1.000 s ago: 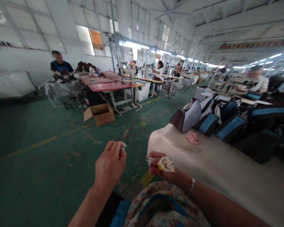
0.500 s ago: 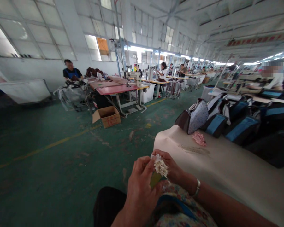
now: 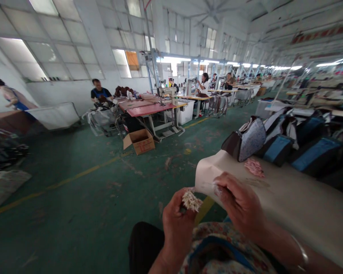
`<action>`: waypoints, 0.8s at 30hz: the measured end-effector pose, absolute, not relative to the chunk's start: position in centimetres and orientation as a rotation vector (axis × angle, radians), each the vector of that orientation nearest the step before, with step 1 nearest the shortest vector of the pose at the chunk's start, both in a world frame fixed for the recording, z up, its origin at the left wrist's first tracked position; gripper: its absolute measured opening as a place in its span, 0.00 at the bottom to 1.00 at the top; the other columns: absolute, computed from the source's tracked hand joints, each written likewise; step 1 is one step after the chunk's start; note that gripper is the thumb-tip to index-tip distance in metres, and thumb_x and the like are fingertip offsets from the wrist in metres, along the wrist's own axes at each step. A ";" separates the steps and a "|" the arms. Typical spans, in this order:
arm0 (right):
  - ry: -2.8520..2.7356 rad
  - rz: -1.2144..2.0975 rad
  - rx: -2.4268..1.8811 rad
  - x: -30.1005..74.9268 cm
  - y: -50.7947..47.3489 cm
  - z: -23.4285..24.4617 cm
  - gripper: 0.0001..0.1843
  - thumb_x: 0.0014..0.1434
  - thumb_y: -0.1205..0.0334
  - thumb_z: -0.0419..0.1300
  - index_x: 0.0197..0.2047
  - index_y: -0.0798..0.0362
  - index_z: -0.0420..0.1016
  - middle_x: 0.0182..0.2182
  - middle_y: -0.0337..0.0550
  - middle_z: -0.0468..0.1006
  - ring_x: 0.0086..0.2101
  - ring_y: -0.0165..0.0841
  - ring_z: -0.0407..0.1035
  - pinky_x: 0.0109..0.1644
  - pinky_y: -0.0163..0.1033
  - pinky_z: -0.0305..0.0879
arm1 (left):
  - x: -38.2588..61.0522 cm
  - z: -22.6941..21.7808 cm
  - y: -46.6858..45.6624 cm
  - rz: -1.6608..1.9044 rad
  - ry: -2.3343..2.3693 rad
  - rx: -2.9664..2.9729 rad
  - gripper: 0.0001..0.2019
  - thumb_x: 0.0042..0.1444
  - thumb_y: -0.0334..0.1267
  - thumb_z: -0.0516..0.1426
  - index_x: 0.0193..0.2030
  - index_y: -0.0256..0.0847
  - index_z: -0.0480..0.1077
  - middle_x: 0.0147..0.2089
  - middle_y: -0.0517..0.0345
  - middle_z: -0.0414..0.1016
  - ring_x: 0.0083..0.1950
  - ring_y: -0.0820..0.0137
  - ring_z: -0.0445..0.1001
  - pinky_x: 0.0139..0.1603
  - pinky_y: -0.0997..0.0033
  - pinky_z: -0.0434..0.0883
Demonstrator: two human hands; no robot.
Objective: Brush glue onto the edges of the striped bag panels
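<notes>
My left hand [image 3: 177, 224] is closed around a cream bundle of small fringed pieces [image 3: 191, 200], held low over my lap. My right hand [image 3: 241, 203], with a bracelet on its wrist, hovers at the near corner of the beige table [image 3: 288, 205]. Its fingertips are pinched together on a small pale bit that I cannot make out. The two hands are a short way apart, the right one higher and further right. My lap shows a flowered, blue-trimmed garment [image 3: 214, 251].
A row of blue and dark bags [image 3: 277, 146] lies on the table behind a small pink heap [image 3: 254, 167]. On the green floor stands an open cardboard box [image 3: 140, 141]. Beyond it are sewing tables [image 3: 151, 108] with several seated people.
The cream bundle has passed from my right hand to my left. My right hand has moved up and right to the table corner, and my view has swung left.
</notes>
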State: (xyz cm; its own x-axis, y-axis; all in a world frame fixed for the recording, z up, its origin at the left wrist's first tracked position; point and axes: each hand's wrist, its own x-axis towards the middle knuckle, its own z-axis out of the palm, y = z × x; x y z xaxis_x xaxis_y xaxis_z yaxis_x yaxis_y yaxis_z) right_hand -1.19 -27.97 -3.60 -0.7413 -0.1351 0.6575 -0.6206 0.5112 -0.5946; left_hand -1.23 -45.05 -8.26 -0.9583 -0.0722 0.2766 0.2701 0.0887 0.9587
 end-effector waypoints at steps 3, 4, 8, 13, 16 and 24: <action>-2.277 1.014 0.856 1.2 -27.9 -1.9 0.08 0.66 0.71 0.50 0.44 0.50 0.66 0.29 0.39 0.69 0.28 0.31 0.65 0.32 0.36 0.58 | -1.8 -8.7 -45.2 -2.001 -2.007 -0.185 0.13 0.49 0.35 0.64 0.43 0.40 0.75 0.42 0.55 0.80 0.40 0.67 0.78 0.45 0.70 0.74; -2.299 0.971 0.894 1.7 -28.0 -1.7 0.08 0.66 0.71 0.50 0.45 0.50 0.65 0.29 0.39 0.70 0.28 0.32 0.66 0.32 0.37 0.58 | -1.9 -8.7 -45.2 -2.016 -1.979 -0.177 0.14 0.49 0.35 0.65 0.44 0.40 0.75 0.42 0.55 0.81 0.40 0.67 0.78 0.44 0.70 0.74; -2.314 0.857 0.930 2.4 -28.4 -1.3 0.09 0.66 0.72 0.49 0.46 0.50 0.64 0.31 0.43 0.73 0.30 0.34 0.69 0.32 0.38 0.60 | -2.1 -8.5 -45.1 -2.009 -1.968 -0.159 0.16 0.47 0.36 0.67 0.44 0.41 0.74 0.41 0.57 0.81 0.38 0.70 0.78 0.42 0.74 0.75; -2.304 0.778 0.961 2.0 -28.7 -0.4 0.10 0.66 0.72 0.47 0.47 0.51 0.63 0.33 0.45 0.75 0.29 0.35 0.69 0.30 0.39 0.59 | -2.0 -8.1 -45.0 -2.008 -1.933 -0.189 0.16 0.46 0.35 0.67 0.43 0.42 0.75 0.39 0.59 0.81 0.37 0.70 0.79 0.41 0.75 0.75; -2.345 0.804 0.972 1.8 -28.8 -0.6 0.09 0.66 0.72 0.47 0.45 0.51 0.63 0.31 0.44 0.73 0.30 0.35 0.68 0.31 0.39 0.59 | -1.9 -8.3 -45.0 -1.961 -1.959 -0.205 0.15 0.46 0.37 0.67 0.43 0.42 0.75 0.39 0.58 0.81 0.37 0.69 0.79 0.41 0.73 0.76; -2.458 1.064 0.857 1.3 -29.1 -3.3 0.07 0.68 0.69 0.47 0.38 0.51 0.63 0.30 0.40 0.67 0.29 0.32 0.63 0.34 0.39 0.54 | -2.0 -9.3 -45.0 -1.881 -2.044 -0.223 0.15 0.50 0.44 0.65 0.42 0.40 0.74 0.39 0.55 0.80 0.37 0.67 0.78 0.42 0.70 0.75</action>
